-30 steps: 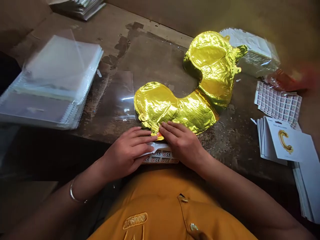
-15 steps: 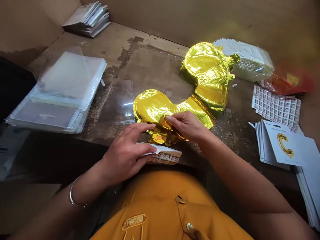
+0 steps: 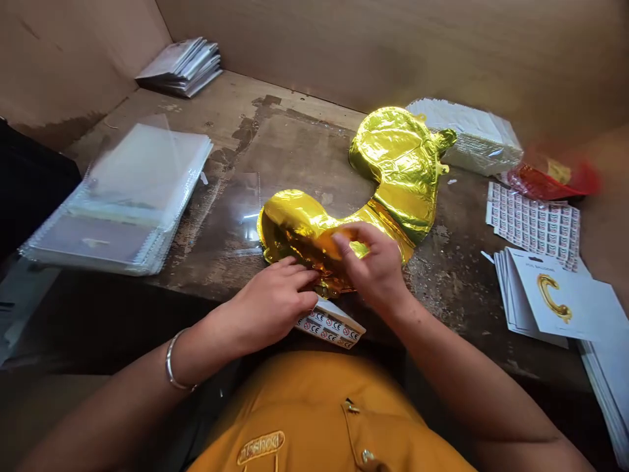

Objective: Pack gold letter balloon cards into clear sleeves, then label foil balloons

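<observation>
A shiny gold foil balloon [image 3: 405, 174], curved and puffed up, lies on the brown table near its front edge. My right hand [image 3: 376, 265] pinches a fold of gold foil at the balloon's near side and lifts it a little. Beside it on the left, my left hand [image 3: 270, 301] has its fingers closed at the table edge, its fingertips against the foil. Under that hand a sticker sheet [image 3: 334, 328] with CE marks sticks out, its near end curled; the thumb rests on its upper part.
Clear plastic sleeves [image 3: 142, 177] are stacked at the left, folded packets [image 3: 184, 65] at the back left. On the right are a wrapped white stack [image 3: 472, 134], a red bag [image 3: 553, 177], more sticker sheets [image 3: 535, 219] and white cards [image 3: 553, 295] showing a gold C.
My right hand has raised a fold of the foil. My left hand's fingers have come together and lowered over the sticker sheet and foil. The whole view has shifted slightly.
</observation>
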{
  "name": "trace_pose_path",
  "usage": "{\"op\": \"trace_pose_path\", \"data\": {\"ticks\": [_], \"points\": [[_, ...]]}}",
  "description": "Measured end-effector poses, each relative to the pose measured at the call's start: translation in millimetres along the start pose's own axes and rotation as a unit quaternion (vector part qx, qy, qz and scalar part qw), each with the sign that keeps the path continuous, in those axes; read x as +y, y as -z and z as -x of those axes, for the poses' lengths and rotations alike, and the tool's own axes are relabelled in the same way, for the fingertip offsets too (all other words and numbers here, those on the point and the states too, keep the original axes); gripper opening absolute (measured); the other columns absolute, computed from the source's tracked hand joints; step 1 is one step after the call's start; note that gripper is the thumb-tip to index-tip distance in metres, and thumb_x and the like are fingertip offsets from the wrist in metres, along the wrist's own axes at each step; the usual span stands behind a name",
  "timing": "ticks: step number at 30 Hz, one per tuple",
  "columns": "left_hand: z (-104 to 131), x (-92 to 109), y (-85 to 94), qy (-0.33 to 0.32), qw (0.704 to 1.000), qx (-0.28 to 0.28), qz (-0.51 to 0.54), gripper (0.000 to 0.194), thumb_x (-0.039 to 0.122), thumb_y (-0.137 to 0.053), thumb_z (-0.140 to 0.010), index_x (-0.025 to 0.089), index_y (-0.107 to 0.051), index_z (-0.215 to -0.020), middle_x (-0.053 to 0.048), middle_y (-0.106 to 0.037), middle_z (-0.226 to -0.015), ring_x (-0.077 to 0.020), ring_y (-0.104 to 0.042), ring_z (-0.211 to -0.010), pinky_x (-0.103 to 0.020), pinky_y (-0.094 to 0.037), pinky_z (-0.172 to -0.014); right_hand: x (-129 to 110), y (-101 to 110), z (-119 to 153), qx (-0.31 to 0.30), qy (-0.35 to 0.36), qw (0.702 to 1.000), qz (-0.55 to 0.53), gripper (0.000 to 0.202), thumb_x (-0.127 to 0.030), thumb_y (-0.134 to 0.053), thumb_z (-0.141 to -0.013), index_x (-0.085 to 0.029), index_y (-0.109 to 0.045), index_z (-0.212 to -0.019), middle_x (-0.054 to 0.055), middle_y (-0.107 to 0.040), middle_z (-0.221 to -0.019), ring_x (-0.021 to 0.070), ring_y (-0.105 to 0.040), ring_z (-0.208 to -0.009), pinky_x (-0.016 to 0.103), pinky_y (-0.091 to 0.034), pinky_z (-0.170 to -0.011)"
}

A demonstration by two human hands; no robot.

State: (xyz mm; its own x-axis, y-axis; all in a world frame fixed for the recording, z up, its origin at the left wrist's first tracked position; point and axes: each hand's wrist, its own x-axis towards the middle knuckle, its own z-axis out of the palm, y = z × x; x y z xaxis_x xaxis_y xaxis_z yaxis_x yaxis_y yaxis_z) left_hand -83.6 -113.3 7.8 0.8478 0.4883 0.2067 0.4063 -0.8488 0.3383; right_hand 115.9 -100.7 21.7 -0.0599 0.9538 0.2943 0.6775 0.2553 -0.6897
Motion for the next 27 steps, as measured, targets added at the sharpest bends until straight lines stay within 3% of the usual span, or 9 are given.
{"op": "trace_pose_path", "data": {"ticks": [3, 5, 9, 13, 15, 18, 20, 23, 27], "points": [[-1.2, 2.1, 1.0, -0.002, 1.0, -0.005, -0.005, 0.013, 0.022, -0.056, -0.087, 0.019, -0.065, -0.077, -0.008, -0.068, -0.092, -0.024, -0.062, -0.094, -0.04, -0.049, -0.087, -1.7, -0.9, 15.8, -0.096, 0.097, 0.987, 0.09, 0.04, -0.021, -0.06, -0.078, -0.015, -0.059, -0.117, 0.015, -0.061, -0.124, 0.0278, -0.054, -0.115, 0.045, -0.044, -0.099], [-1.5, 1.3, 1.1, -0.004, 1.0, -0.006, -0.005, 0.014, 0.021, -0.055, -0.087, 0.019, -0.065, -0.076, -0.008, -0.068, -0.09, -0.0241, -0.062, -0.093, -0.038, -0.05, -0.082, -2.6, -0.1, 23.9, -0.131, 0.108, 0.975, 0.143, 0.038, -0.015, -0.059, -0.076, -0.014, -0.063, -0.114, 0.017, -0.056, -0.133, 0.0309, -0.048, -0.124, 0.049, -0.041, -0.104], [1.5, -1.3, -1.2, -0.001, 1.0, -0.004, 0.015, 0.018, 0.021, -0.053, -0.089, 0.018, -0.064, -0.074, -0.01, -0.069, -0.096, -0.0248, -0.063, -0.096, -0.039, -0.051, -0.083, 0.7, 13.0, 17.4, -0.157, 0.075, 0.978, 0.114, 0.02, -0.011, -0.055, -0.08, -0.017, -0.071, -0.091, 0.011, -0.07, -0.108, 0.0254, -0.061, -0.102, 0.041, -0.05, -0.091], [6.3, -3.8, -6.6, 0.003, 0.999, 0.014, 0.04, 0.02, 0.023, -0.048, -0.093, 0.018, -0.066, -0.085, -0.01, -0.063, -0.128, -0.029, -0.057, -0.12, -0.048, -0.044, -0.102, 30.3, 48.3, -45.1, -0.145, -0.043, 0.988, -0.028, 0.012, -0.018, -0.059, -0.079, -0.017, -0.071, -0.082, 0.003, -0.071, -0.078, 0.016, -0.063, -0.071, 0.03, -0.051, -0.069], [7.6, -4.6, -8.7, 0.004, 0.999, 0.016, 0.05, 0.024, 0.023, -0.045, -0.095, 0.019, -0.066, -0.085, -0.009, -0.061, -0.131, -0.0286, -0.055, -0.124, -0.049, -0.043, -0.104, 57.1, 71.0, -90.6, -0.05, -0.097, 0.992, -0.057, 0.015, -0.021, -0.062, -0.075, -0.014, -0.07, -0.086, 0.003, -0.07, -0.08, 0.0143, -0.062, -0.068, 0.028, -0.05, -0.066], [8.2, -5.4, -10.9, 0.008, 0.998, 0.022, 0.062, 0.025, 0.023, -0.044, -0.095, 0.02, -0.066, -0.085, -0.007, -0.061, -0.132, -0.0272, -0.057, -0.122, -0.048, -0.044, -0.104, 101.6, 98.2, -147.4, 0.129, -0.182, 0.973, 0.053, 0.02, -0.015, -0.065, -0.068, -0.012, -0.069, -0.088, 0.004, -0.07, -0.082, 0.0165, -0.062, -0.074, 0.029, -0.051, -0.069], [8.0, -6.9, -12.7, 0.013, 0.998, 0.021, 0.066, 0.024, 0.023, -0.044, -0.094, 0.021, -0.067, -0.087, -0.006, -0.061, -0.132, -0.0266, -0.057, -0.122, -0.048, -0.043, -0.105, 124.1, 107.9, -167.6, 0.187, -0.21, 0.953, 0.109, 0.019, -0.012, -0.062, -0.068, -0.01, -0.069, -0.086, 0.008, -0.071, -0.085, 0.0209, -0.063, -0.082, 0.034, -0.05, -0.077], [8.0, -10.4, -13.4, 0.025, 0.996, 0.004, 0.083, 0.022, 0.024, -0.046, -0.094, 0.021, -0.067, -0.088, -0.008, -0.059, -0.134, -0.0271, -0.055, -0.125, -0.049, -0.041, -0.107, 129.5, 110.7, -168.5, 0.231, -0.222, 0.935, 0.152, 0.026, -0.01, -0.057, -0.073, -0.008, -0.067, -0.097, 0.017, -0.069, -0.104, 0.0273, -0.06, -0.099, 0.044, -0.044, -0.092], [13.7, -5.7, 1.9, 0.05, 0.983, -0.002, 0.174, 0.019, 0.024, -0.051, -0.091, 0.022, -0.07, -0.086, -0.008, -0.055, -0.138, -0.0276, -0.052, -0.127, -0.047, -0.04, -0.107, 69.0, 96.2, -111.7, 0.252, -0.06, 0.943, 0.209, 0.035, -0.018, -0.052, -0.085, -0.011, -0.06, -0.118, 0.016, -0.06, -0.126, 0.0274, -0.051, -0.119, 0.043, -0.038, -0.102]]}}
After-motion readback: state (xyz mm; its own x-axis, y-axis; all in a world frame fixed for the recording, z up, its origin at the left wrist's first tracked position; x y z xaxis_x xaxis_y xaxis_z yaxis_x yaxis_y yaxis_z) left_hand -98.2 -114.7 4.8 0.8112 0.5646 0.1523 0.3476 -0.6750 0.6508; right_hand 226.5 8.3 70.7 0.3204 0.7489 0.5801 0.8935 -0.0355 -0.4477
